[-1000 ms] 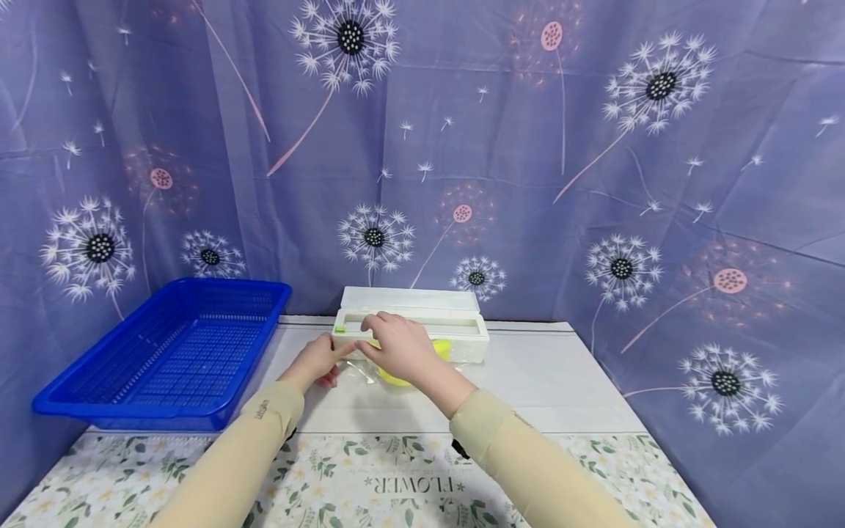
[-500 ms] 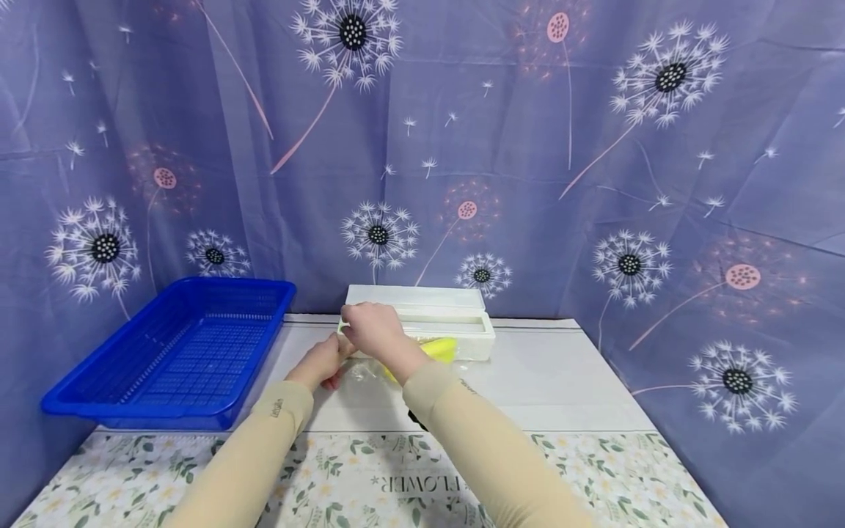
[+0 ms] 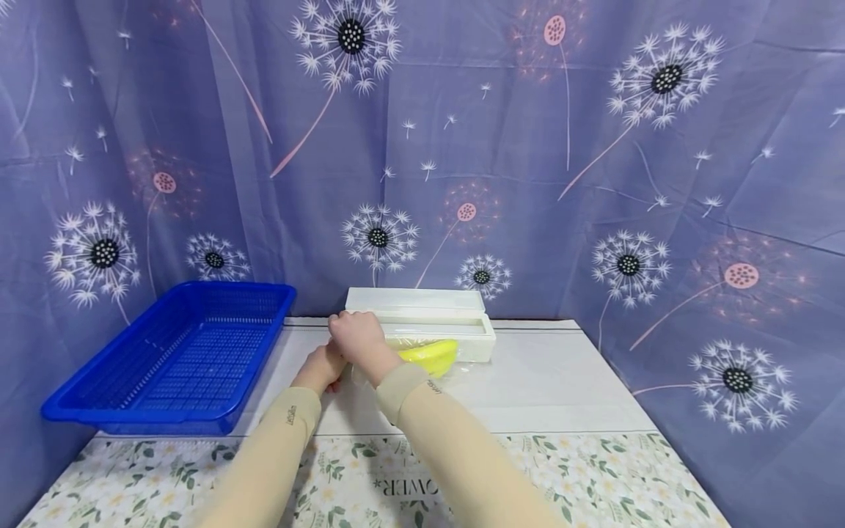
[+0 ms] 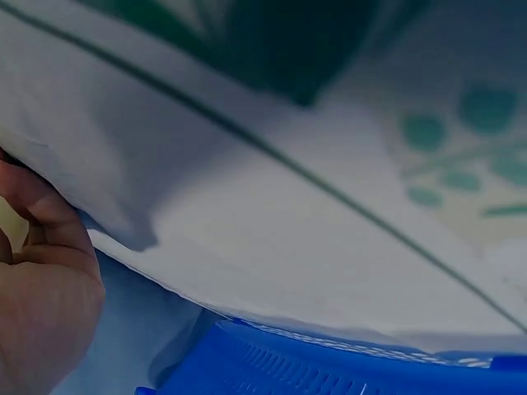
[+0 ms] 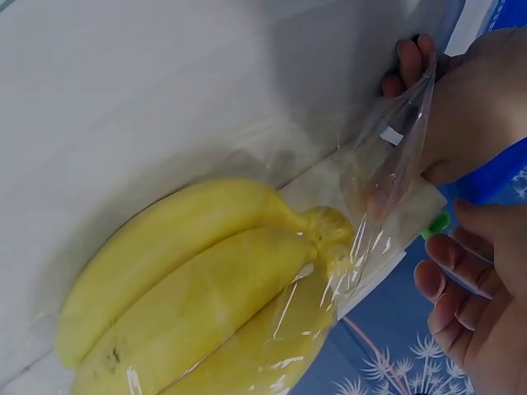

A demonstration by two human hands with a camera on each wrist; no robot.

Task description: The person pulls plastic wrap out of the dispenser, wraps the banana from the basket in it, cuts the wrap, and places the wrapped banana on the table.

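A bunch of yellow bananas (image 5: 198, 280) lies under clear plastic wrap (image 5: 387, 181) in front of an open white wrap box (image 3: 472, 346). My left hand (image 3: 321, 367) is at the box's left end. In the right wrist view, the film rises to a peak at that left hand (image 5: 478, 103), whose fingers are curled at its edge. Above it, my right hand (image 3: 359, 339) partly covers the left one. Its curled fingers (image 5: 449, 284) are close beside a green slider (image 5: 436, 225) on the box, with nothing visible between them. The left wrist view shows only part of the left hand (image 4: 49, 288).
A blue plastic basket (image 3: 260, 352) stands on the left of the table, near my left arm. The box's raised lid (image 3: 414, 298) stands at the back, before a purple dandelion curtain (image 3: 528, 220). A floral cloth (image 3: 594, 469) covers the table's front.
My right hand has moved left from over the bananas to the box's left end, over the left hand. More of the bananas is now visible in the head view.
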